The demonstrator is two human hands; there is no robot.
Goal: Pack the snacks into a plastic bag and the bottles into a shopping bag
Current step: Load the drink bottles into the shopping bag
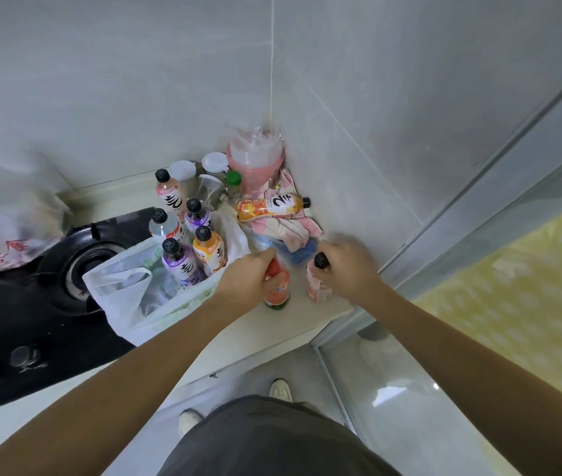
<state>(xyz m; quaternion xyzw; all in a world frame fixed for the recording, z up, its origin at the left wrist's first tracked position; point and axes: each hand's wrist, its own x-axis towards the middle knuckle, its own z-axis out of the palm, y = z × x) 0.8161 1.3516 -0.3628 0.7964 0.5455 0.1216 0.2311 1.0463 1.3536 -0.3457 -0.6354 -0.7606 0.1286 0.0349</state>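
stove black | shopping bag white | cloth pink-patterned

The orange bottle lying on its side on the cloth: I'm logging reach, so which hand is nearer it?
Right. The right hand is just below the orange bottle; the left hand is lower-left, farther.

Counter corner congested; open strip at front edge only.
Upright bottles and white bag block the left; stove lies beyond. A lying bottle on crumpled cloth, jars and pink container fill the back corner. Bare counter remains nearest the person.
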